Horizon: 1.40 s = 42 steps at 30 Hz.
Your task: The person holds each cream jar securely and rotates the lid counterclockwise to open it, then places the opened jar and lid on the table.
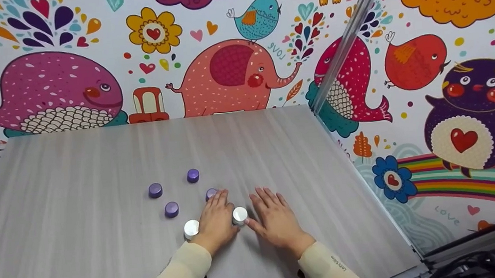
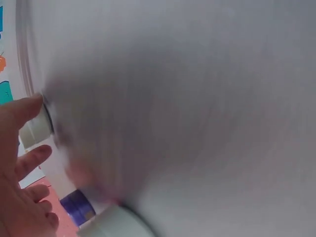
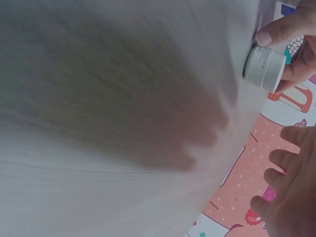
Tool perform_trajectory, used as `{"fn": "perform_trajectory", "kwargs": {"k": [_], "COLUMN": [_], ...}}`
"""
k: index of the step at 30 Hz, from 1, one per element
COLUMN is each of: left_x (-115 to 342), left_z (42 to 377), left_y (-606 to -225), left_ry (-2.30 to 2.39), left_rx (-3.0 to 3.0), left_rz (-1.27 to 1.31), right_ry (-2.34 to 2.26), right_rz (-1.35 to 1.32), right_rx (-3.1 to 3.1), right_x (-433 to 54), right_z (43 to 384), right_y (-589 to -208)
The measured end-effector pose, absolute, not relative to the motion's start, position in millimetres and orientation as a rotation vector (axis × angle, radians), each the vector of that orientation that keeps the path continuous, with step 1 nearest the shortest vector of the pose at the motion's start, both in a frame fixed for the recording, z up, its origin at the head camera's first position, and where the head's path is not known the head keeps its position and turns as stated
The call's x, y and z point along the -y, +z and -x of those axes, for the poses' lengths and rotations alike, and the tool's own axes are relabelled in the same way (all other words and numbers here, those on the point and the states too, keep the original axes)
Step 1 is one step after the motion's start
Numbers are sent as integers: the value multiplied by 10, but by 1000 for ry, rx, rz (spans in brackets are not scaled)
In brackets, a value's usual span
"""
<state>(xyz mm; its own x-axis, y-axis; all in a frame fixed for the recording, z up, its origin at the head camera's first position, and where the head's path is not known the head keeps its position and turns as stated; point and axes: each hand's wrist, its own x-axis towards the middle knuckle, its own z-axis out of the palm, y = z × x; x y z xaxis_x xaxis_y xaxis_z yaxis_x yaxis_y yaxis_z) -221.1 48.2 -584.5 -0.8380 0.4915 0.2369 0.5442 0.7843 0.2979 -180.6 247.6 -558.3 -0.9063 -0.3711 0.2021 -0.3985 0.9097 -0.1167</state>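
Note:
Between my two hands stands a short white jar (image 1: 240, 216), its lid facing up and printed text on its side in the right wrist view. My left hand (image 1: 215, 221) has thumb and index finger on either side of this jar. My right hand (image 1: 276, 218) lies just right of it, fingers spread and straight, with the thumb close to the jar; I cannot tell whether it touches. A second white jar (image 1: 191, 229) stands left of my left wrist. One short purple cylinder (image 1: 211, 194) sits beyond my left fingertips, partly hidden by them.
Three more purple cylinders (image 1: 171, 209) stand apart from each other on the grey wood-grain table (image 1: 79, 192), to the left of and beyond my hands. A wall (image 1: 203, 23) with cartoon animals borders the far side. A metal post (image 1: 346, 43) rises at the far right corner.

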Motion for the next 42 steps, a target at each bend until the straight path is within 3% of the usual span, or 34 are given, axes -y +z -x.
{"fn": "perform_trajectory", "kwargs": {"k": [20,42], "left_x": [-530,-506], "left_z": [2218,2178], "left_y": [-5920,-5824], "left_ry": [-655,-525], "left_rx": [2747,2715], "left_rz": [751,841], "right_ry": [149,280], "right_rz": [-742,-673], "right_rx": [2796,2871], "right_x": [-2422,-2324], "right_z": [1845,1914], "right_y": [-5607,-5598]}}
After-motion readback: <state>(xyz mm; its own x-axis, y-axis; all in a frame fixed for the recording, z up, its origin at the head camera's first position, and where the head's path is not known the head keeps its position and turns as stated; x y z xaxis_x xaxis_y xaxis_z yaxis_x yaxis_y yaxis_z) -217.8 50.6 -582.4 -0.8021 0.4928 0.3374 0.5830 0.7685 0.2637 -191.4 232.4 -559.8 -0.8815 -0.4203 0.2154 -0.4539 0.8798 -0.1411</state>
